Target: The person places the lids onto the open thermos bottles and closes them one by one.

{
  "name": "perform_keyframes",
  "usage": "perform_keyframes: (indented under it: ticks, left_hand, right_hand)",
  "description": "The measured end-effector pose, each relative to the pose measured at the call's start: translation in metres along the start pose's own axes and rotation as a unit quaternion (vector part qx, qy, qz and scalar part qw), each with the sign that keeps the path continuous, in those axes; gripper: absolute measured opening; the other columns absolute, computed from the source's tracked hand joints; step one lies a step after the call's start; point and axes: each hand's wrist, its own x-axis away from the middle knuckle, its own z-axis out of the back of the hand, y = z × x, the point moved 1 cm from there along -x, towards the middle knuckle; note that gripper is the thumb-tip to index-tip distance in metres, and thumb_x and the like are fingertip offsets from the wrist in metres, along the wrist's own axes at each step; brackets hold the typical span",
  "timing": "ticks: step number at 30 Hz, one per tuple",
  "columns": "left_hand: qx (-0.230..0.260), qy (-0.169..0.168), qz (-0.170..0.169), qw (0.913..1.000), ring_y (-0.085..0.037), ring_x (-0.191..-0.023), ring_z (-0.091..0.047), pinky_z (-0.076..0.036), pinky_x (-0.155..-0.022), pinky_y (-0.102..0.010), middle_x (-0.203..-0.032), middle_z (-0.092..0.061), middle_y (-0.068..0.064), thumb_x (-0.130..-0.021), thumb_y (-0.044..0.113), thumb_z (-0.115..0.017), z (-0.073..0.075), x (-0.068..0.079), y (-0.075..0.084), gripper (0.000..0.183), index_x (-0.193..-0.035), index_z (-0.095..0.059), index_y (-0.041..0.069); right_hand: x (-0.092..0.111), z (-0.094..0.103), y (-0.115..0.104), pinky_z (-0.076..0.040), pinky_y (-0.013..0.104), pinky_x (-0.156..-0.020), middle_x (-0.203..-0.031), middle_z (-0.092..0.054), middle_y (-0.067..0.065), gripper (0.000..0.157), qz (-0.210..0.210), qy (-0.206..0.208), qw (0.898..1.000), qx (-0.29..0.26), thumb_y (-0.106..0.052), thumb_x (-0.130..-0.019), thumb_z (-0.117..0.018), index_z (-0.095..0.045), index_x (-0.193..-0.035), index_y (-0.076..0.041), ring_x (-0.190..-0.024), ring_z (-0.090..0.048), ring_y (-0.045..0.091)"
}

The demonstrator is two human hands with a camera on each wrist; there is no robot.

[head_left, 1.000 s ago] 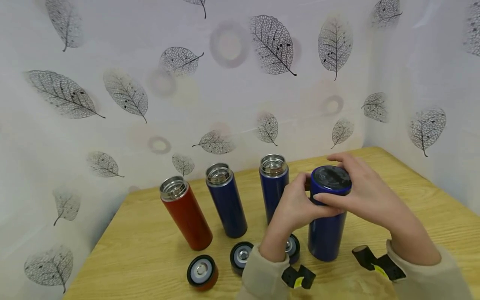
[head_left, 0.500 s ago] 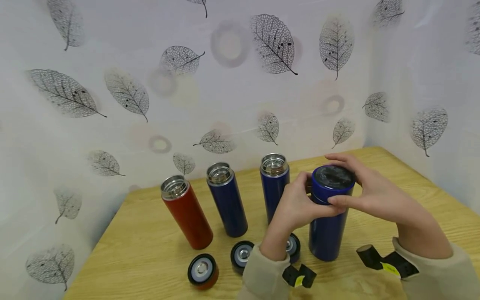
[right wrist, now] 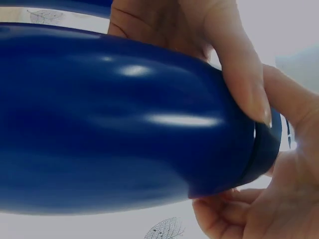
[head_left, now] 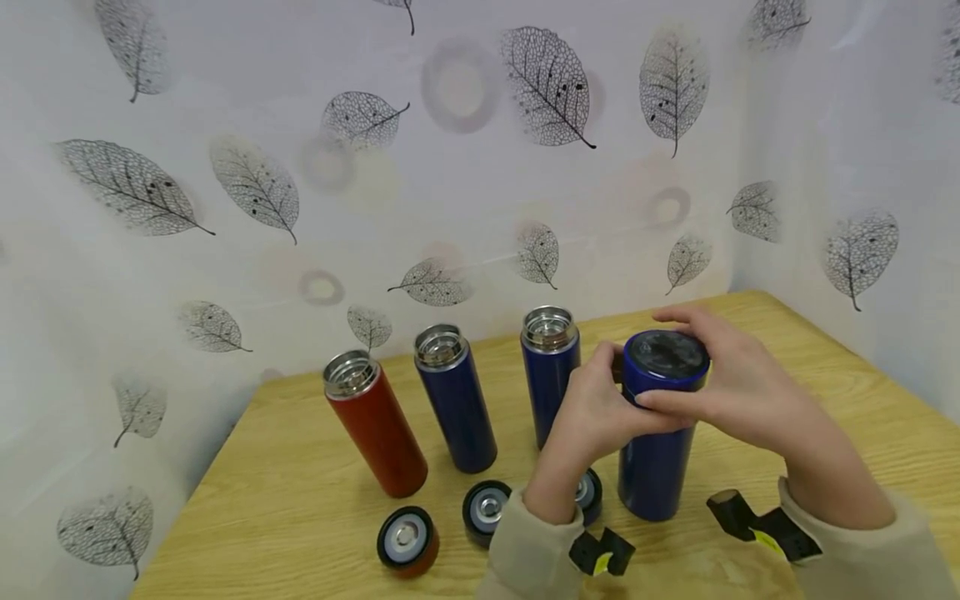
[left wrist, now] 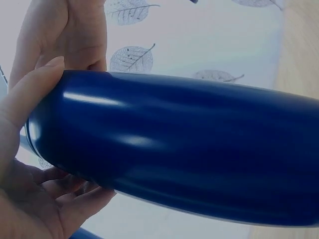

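A dark blue thermos bottle stands upright on the table at the right of the head view, with a black-topped blue lid on it. My left hand grips the bottle's upper body just below the lid. From the other side my right hand holds the lid, thumb across its front and fingers behind. The left wrist view has the blue body stretching right from the fingers. A thin seam shows between body and lid in the right wrist view.
To the left stand three lidless bottles: a red bottle, a blue bottle and another blue bottle. A red lid and two dark lids lie upside down in front, one partly behind the left forearm. A leaf-patterned curtain backs the table.
My right hand first turned rightward around the lid, then came back left, its thumb again across the lid's front. The left hand has stayed on the bottle.
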Motion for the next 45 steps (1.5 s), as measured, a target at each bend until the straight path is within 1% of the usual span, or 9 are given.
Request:
perform_keyframes:
  ticks: [9,12,17,21,24,28,32,36,45]
  left_hand:
    - [0.008,0.011,0.015,0.9998,-0.002,-0.073,-0.056,-0.046,-0.062,-0.020,-0.093,-0.055,0.007,-0.060,0.028,-0.082,-0.002,0.001,0.002,0.058,-0.104,-0.044,0.017]
    - [0.003,0.012,0.018,0.9998,-0.002,-0.073,-0.056,-0.046,-0.062,-0.020,-0.093,-0.054,0.008,-0.060,0.028,-0.082,-0.002,0.002,0.002,0.058,-0.103,-0.044,0.017]
    - [-0.030,0.010,0.024,0.9992,-0.003,-0.075,-0.053,-0.046,-0.061,-0.020,-0.094,-0.053,0.008,-0.062,0.031,-0.080,-0.001,0.002,0.003,0.058,-0.105,-0.044,0.017]
    - [-0.066,0.014,0.016,0.9976,-0.005,-0.071,-0.050,-0.044,-0.057,-0.021,-0.093,-0.053,0.008,-0.062,0.034,-0.079,-0.001,0.004,0.003,0.058,-0.106,-0.045,0.016]
    - [-0.090,0.017,0.005,0.9958,-0.004,-0.070,-0.049,-0.042,-0.057,-0.021,-0.092,-0.053,0.009,-0.062,0.037,-0.079,-0.002,0.005,0.004,0.060,-0.107,-0.046,0.015]
    - [-0.103,0.011,-0.010,0.9946,-0.002,-0.074,-0.049,-0.043,-0.059,-0.020,-0.095,-0.053,0.009,-0.062,0.038,-0.078,0.000,0.005,0.005,0.064,-0.111,-0.046,0.015]
    - [-0.090,-0.003,-0.013,0.9958,-0.003,-0.088,-0.053,-0.046,-0.068,-0.020,-0.105,-0.054,0.007,-0.061,0.038,-0.079,0.004,0.005,0.004,0.069,-0.116,-0.045,0.015]
    - [-0.103,0.001,0.005,0.9947,-0.009,-0.102,-0.052,-0.045,-0.077,-0.023,-0.114,-0.054,0.002,-0.064,0.036,-0.078,0.007,0.004,0.003,0.074,-0.124,-0.042,0.012]
    - [-0.119,0.010,0.034,0.9923,-0.009,-0.104,-0.052,-0.046,-0.079,-0.027,-0.116,-0.055,0.000,-0.068,0.035,-0.076,0.009,0.003,0.002,0.069,-0.124,-0.044,0.011]
  right_hand:
    - [0.001,-0.008,-0.007,-0.038,0.050,-0.071,-0.111,-0.045,0.020,0.077,-0.019,0.050,0.997,0.047,-0.039,-0.064,-0.077,-0.042,-0.123,-0.004,-0.095,-0.044,0.036]
    - [0.002,-0.009,-0.008,-0.038,0.051,-0.070,-0.111,-0.042,0.023,0.078,-0.028,0.048,0.997,0.062,-0.040,-0.066,-0.075,-0.040,-0.125,-0.003,-0.093,-0.043,0.037]
    - [0.003,-0.007,-0.006,-0.037,0.057,-0.072,-0.119,-0.035,0.028,0.091,-0.042,0.008,0.996,0.079,-0.051,-0.068,-0.070,-0.028,-0.134,-0.005,-0.101,-0.040,0.043]
    - [0.005,-0.001,-0.002,-0.036,0.058,-0.076,-0.123,-0.033,0.029,0.101,-0.053,-0.029,0.995,0.076,-0.053,-0.067,-0.069,-0.019,-0.136,0.000,-0.106,-0.039,0.044]
    - [0.007,0.004,0.001,-0.038,0.056,-0.076,-0.121,-0.036,0.030,0.101,-0.064,-0.047,0.994,0.075,-0.054,-0.067,-0.068,-0.021,-0.132,0.006,-0.104,-0.041,0.043]
    - [0.006,0.005,0.004,-0.042,0.050,-0.072,-0.114,-0.046,0.028,0.095,-0.065,-0.059,0.994,0.068,-0.055,-0.067,-0.068,-0.028,-0.127,0.007,-0.098,-0.049,0.039]
    - [0.004,0.004,0.007,-0.046,0.045,-0.068,-0.108,-0.053,0.024,0.087,-0.053,-0.051,0.996,0.049,-0.049,-0.067,-0.071,-0.035,-0.124,0.006,-0.091,-0.055,0.034]
    - [-0.002,0.003,0.011,-0.045,0.047,-0.069,-0.108,-0.052,0.026,0.088,-0.062,-0.035,0.996,0.052,-0.046,-0.068,-0.072,-0.034,-0.127,0.006,-0.092,-0.054,0.038]
    - [-0.017,-0.001,0.028,-0.045,0.049,-0.070,-0.116,-0.045,0.033,0.094,-0.124,-0.005,0.992,0.024,-0.046,-0.073,-0.067,-0.019,-0.135,0.006,-0.100,-0.047,0.045]
